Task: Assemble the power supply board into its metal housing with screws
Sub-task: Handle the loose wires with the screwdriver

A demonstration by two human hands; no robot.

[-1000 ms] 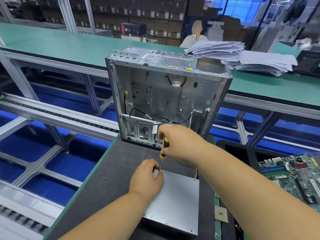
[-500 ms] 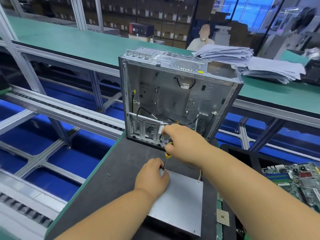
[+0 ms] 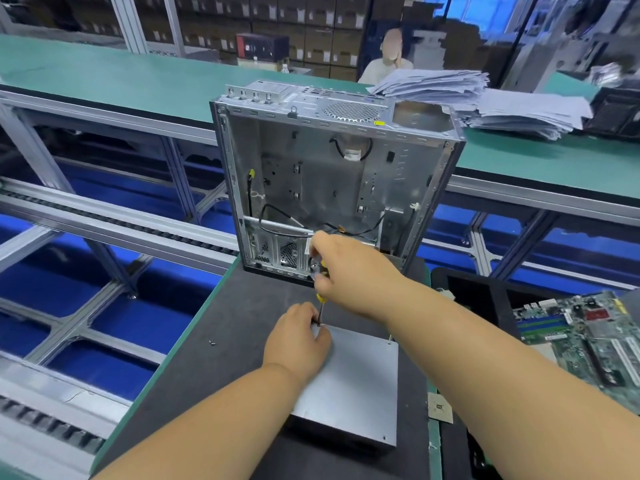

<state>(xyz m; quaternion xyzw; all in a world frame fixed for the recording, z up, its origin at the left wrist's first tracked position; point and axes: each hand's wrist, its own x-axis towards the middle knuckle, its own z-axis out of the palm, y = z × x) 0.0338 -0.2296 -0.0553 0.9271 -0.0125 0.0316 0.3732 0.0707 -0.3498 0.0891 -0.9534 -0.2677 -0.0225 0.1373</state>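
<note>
A grey metal power supply housing (image 3: 349,386) lies flat on the dark mat in front of me. My left hand (image 3: 294,341) rests on its far left corner, fingers pinching at the tip of a screwdriver (image 3: 321,303). My right hand (image 3: 349,268) grips the screwdriver's yellow and black handle from above, holding the tool nearly upright over that corner. The screw itself is hidden under my fingers. A loose screw (image 3: 212,342) lies on the mat to the left.
An open metal computer case (image 3: 332,174) stands upright just behind my hands. A green motherboard (image 3: 581,337) lies at the right, with a black tray (image 3: 471,296) beside it. Paper stacks (image 3: 485,98) sit on the far green bench. A person sits behind them. A conveyor frame runs left.
My hands and the screwdriver stay at the same corner of the housing. My right hand has shifted slightly around the handle. The camera view has moved, so the scene sits further right.
</note>
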